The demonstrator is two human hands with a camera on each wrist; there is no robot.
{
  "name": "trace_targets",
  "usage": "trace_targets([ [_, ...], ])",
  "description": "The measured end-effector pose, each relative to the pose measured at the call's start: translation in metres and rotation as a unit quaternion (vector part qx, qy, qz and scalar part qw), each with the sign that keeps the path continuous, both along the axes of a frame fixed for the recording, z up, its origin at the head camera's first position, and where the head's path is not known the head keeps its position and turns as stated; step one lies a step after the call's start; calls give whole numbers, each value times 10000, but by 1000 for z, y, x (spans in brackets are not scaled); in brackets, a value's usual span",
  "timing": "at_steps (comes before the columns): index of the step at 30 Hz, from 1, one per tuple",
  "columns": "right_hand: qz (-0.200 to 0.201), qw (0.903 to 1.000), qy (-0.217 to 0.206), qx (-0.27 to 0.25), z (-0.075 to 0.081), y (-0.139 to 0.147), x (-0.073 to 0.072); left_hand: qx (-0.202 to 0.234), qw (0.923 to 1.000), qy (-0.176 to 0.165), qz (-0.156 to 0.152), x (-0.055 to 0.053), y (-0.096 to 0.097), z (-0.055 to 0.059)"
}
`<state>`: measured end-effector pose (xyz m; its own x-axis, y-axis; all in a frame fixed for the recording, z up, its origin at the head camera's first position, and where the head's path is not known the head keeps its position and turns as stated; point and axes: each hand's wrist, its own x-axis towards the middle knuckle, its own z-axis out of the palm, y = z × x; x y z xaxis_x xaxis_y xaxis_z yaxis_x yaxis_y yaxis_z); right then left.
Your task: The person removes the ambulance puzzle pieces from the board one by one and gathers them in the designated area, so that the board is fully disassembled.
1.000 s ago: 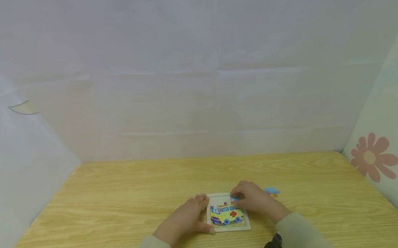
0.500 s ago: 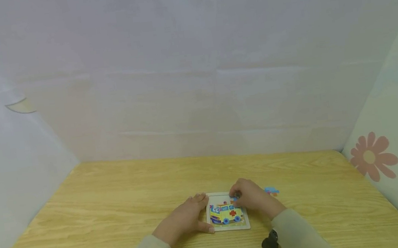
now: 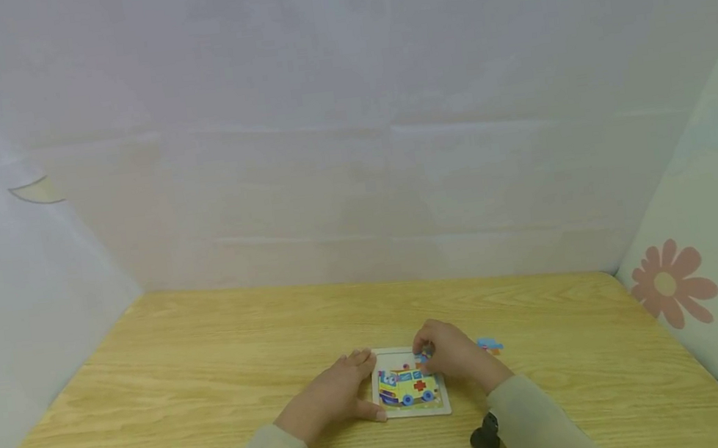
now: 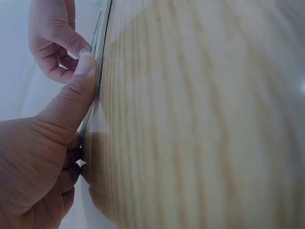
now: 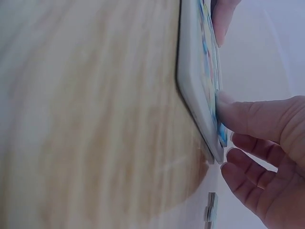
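A small square jigsaw board (image 3: 391,361) with a pale rim lies on the table, its lower part filled by a yellow ambulance picture with a red cross. Along its left edge my left hand (image 3: 332,397) is spread, thumb near the lower corner and fingertips at the upper one. In the left wrist view the left thumb (image 4: 76,90) presses straight against the board's edge. My right hand (image 3: 452,352) pinches a blue jigsaw piece (image 3: 421,358) over the board's upper right part. Seen from the right wrist, the right thumb (image 5: 243,114) lies on that piece, other fingers curled beyond the rim.
More jigsaw pieces (image 3: 489,344), blue and orange, lie on the table just right of the right hand. The wood-grain table (image 3: 215,366) is bounded by a pale cloth backdrop (image 3: 354,180) behind and patterned cloth at both sides.
My right hand has shifted slightly away from me and left, still pinching the blue jigsaw piece at the board's upper right. The left hand keeps its place on the board's edge.
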<state>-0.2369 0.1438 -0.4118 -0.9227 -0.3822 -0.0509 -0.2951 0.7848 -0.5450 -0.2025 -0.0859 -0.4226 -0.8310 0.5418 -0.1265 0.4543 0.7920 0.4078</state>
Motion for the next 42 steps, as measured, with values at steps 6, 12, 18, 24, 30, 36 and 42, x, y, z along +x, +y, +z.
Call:
trace_targets([
  [6,-125,9996,-151,-181,0,-1,2,30,10000,13,-31,0,0,2],
  [12,-131,9993,-216,-264,-1,-2,4,20,10000,43,-46,0,0,1],
  [18,-47,9995,-57,-298,-4,0,6,7,10000,69,-53,-1,0,-2],
  [24,-198,9987,-57,-459,-6,1,10,18,10000,21,-43,-1,0,-3],
  [30,-537,9941,-117,-931,-14,5,12,48,10000,-42,1,-2,0,-4],
  [36,-1033,9779,-331,-1789,-20,10,9,31,10000,-64,10,-2,0,-3],
  [42,-1552,9556,-674,-2412,-17,11,8,-10,10000,-6,-17,-1,1,-1],
])
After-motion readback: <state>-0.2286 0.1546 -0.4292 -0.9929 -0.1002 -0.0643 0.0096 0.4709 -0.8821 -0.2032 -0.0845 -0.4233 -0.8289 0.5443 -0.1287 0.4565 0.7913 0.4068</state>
